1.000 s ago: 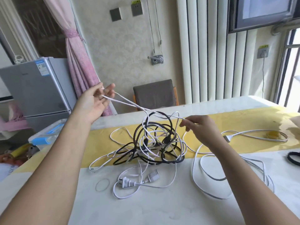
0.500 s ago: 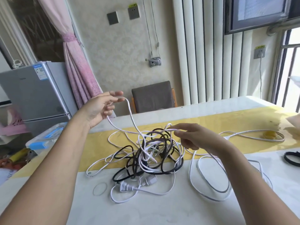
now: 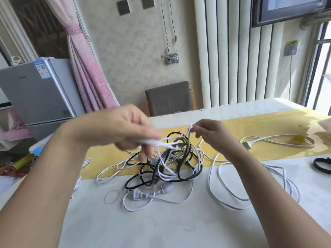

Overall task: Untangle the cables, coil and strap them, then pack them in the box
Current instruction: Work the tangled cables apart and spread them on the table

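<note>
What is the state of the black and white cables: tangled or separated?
Tangled. The black cable and white cables loop through one another in one pile; the right hand pinches a white strand.

Grey fridge [image 3: 41,90]; pink curtain [image 3: 86,68]; chair [image 3: 169,99]

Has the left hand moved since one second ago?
Yes. The left hand went right and down, from the pink curtain toward the cable tangle.
</note>
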`<control>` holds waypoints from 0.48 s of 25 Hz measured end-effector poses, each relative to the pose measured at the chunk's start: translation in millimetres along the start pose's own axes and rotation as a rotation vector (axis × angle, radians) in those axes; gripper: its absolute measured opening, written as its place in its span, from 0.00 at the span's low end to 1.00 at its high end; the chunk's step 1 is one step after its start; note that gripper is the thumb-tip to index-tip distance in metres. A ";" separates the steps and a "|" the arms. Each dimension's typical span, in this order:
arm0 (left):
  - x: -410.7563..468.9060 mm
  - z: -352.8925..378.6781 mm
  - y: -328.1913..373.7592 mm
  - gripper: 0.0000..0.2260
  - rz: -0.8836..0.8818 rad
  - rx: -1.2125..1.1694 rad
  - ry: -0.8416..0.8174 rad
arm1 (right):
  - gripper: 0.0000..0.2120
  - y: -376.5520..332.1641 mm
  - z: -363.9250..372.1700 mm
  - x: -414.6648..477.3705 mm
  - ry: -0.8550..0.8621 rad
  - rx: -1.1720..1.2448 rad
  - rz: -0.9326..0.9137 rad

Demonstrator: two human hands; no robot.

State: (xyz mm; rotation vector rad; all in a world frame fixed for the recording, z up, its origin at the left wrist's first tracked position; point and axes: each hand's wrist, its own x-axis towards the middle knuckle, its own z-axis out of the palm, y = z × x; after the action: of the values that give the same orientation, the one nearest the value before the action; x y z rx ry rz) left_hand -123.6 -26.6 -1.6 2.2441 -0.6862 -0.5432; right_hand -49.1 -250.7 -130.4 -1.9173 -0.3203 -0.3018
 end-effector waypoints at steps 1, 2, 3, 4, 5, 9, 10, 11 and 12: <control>-3.3 15.0 0.3 0.08 -0.064 0.095 -0.177 | 0.10 -0.5 -4.0 0.1 0.064 0.143 0.023; -1.0 33.4 -5.0 0.07 -0.121 0.182 -0.268 | 0.10 -1.7 -7.8 0.1 0.104 0.291 0.042; 6.1 53.0 -15.2 0.06 -0.154 0.291 -0.248 | 0.10 -3.3 -10.8 0.1 0.128 0.418 0.053; 17.2 72.5 -30.1 0.06 -0.144 0.443 -0.137 | 0.10 -5.7 -13.3 -0.6 0.147 0.515 0.061; 29.3 91.5 -45.6 0.07 -0.103 0.623 0.022 | 0.10 -9.1 -15.3 -1.9 0.167 0.583 0.062; 57.8 136.2 -81.9 0.08 0.281 0.816 0.539 | 0.10 -18.8 -17.4 -7.9 0.195 0.615 0.021; 61.7 140.1 -81.6 0.08 0.413 0.742 0.682 | 0.10 -20.1 -17.0 -8.7 0.192 0.608 0.004; 64.3 142.0 -76.2 0.07 0.517 0.634 0.818 | 0.11 -21.0 -16.8 -9.5 0.189 0.609 -0.013; 67.7 140.4 -69.8 0.07 0.564 0.500 0.911 | 0.11 -22.4 -17.0 -10.0 0.185 0.614 -0.030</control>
State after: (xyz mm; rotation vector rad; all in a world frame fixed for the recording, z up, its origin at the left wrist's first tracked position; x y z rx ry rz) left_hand -127.9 -98.0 -156.7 2.2348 -0.9414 0.9648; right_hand -67.5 -259.5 -108.6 -1.2727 -0.2783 -0.3500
